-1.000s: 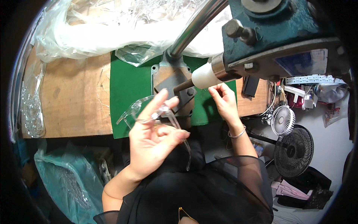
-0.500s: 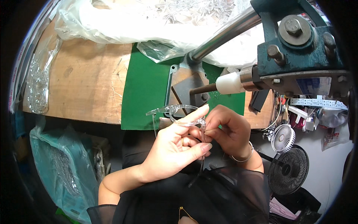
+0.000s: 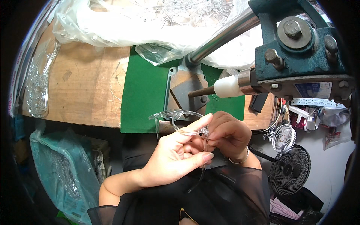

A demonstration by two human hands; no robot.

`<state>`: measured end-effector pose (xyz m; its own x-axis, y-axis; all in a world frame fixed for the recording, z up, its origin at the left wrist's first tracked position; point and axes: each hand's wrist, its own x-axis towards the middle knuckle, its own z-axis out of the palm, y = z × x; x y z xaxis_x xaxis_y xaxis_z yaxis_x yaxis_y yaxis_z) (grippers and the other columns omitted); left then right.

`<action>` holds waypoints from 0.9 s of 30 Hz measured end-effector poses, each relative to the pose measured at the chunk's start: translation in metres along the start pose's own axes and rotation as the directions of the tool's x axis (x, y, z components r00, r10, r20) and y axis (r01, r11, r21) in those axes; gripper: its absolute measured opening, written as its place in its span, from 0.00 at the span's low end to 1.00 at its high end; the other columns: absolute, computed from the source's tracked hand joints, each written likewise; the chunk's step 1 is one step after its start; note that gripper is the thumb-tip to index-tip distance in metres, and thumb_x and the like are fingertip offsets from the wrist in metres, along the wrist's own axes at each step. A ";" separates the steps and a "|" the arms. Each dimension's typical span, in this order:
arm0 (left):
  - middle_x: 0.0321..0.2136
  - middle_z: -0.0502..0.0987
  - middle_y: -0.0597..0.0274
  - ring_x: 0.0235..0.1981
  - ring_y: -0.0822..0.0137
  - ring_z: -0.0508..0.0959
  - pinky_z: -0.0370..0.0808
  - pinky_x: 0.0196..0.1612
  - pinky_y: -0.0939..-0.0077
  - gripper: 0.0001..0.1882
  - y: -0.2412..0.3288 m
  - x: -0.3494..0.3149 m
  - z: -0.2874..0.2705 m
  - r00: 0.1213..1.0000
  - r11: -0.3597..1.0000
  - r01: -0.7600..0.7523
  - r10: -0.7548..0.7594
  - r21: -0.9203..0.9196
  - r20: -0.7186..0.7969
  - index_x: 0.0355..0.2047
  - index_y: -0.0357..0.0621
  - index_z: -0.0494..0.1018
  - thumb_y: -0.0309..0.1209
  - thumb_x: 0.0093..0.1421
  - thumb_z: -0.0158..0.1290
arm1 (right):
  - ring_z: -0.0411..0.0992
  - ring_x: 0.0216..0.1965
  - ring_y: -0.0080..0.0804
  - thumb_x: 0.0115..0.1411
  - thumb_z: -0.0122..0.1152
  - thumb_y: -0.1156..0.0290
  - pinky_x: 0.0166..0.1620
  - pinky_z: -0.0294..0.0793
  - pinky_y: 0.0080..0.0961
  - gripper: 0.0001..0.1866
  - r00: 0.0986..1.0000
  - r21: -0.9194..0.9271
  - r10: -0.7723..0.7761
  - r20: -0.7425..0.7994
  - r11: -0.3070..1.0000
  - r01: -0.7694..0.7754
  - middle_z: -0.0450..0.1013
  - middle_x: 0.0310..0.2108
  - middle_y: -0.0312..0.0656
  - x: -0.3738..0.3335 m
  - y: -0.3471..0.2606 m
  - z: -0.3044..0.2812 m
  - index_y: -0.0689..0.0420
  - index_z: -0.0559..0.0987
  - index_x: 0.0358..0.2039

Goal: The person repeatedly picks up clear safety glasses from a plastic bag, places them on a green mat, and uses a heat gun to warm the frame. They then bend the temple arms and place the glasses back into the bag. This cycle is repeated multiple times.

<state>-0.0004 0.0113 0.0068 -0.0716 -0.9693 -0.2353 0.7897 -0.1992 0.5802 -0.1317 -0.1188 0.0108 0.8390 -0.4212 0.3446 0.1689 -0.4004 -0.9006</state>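
Observation:
A clear glasses frame (image 3: pixel 182 112) is held up in front of the bench's near edge, one temple hanging toward my lap. My left hand (image 3: pixel 170 154) is closed round its rim and temple, with the thumb across the temple. At the hinge corner, my right hand (image 3: pixel 229 135) pinches with thumb and index finger; whatever lies between those fingertips is too small to make out. Just beyond the hands, the metal base plate (image 3: pixel 186 88) of a bench press sits on a green mat (image 3: pixel 144 90).
The press head (image 3: pixel 300 56) overhangs at the right, its rod pointing left. White plastic bags (image 3: pixel 108 28) with clear parts lie behind. Clear frames (image 3: pixel 39 88) lie at far left above a bagged teal basket (image 3: pixel 62 176). Two fans (image 3: pixel 288 170) stand at lower right.
The glasses frame has tilted slightly and shifted a little down with my hands. My right fingers have moved a little lower along the hinge. The whole view has shifted slightly.

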 end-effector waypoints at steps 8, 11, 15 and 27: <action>0.32 0.73 0.57 0.32 0.68 0.77 0.75 0.38 0.77 0.38 -0.002 0.001 0.001 1.000 1.000 0.007 -0.007 -0.014 0.001 0.61 0.39 0.48 0.15 0.52 0.52 | 0.68 0.28 0.28 0.48 0.63 0.77 0.31 0.67 0.21 0.07 0.999 0.053 0.036 0.000 0.998 -0.036 0.71 0.25 0.37 -0.001 0.001 0.001 0.59 0.74 0.27; 0.31 0.73 0.58 0.31 0.68 0.77 0.75 0.38 0.77 0.37 -0.003 0.003 0.002 1.000 1.000 0.002 -0.002 -0.014 0.000 0.61 0.40 0.48 0.15 0.52 0.52 | 0.68 0.28 0.28 0.48 0.63 0.77 0.31 0.66 0.20 0.07 0.995 0.120 0.090 -0.039 0.989 -0.084 0.70 0.25 0.38 -0.005 0.002 0.003 0.60 0.73 0.27; 0.32 0.73 0.58 0.32 0.68 0.77 0.76 0.38 0.77 0.37 -0.004 0.003 0.000 1.000 0.999 0.014 -0.014 -0.035 -0.003 0.60 0.40 0.49 0.15 0.52 0.52 | 0.68 0.28 0.28 0.48 0.63 0.78 0.31 0.66 0.20 0.07 0.999 0.056 0.037 -0.030 0.998 -0.035 0.71 0.26 0.39 -0.006 0.005 0.002 0.60 0.74 0.28; 0.30 0.73 0.57 0.29 0.66 0.78 0.75 0.36 0.78 0.38 0.003 0.009 0.003 1.000 0.999 -0.003 0.001 -0.048 -0.027 0.61 0.39 0.48 0.15 0.52 0.52 | 0.66 0.27 0.25 0.53 0.59 0.76 0.31 0.65 0.18 0.05 0.983 0.111 0.053 -0.178 0.993 -0.033 0.69 0.25 0.41 -0.005 0.004 0.012 0.60 0.72 0.29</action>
<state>-0.0009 0.0015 0.0090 -0.0544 -0.9653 -0.2553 0.8184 -0.1896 0.5424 -0.1288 -0.1085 0.0018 0.7415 -0.5796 0.3381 0.1970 -0.2937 -0.9354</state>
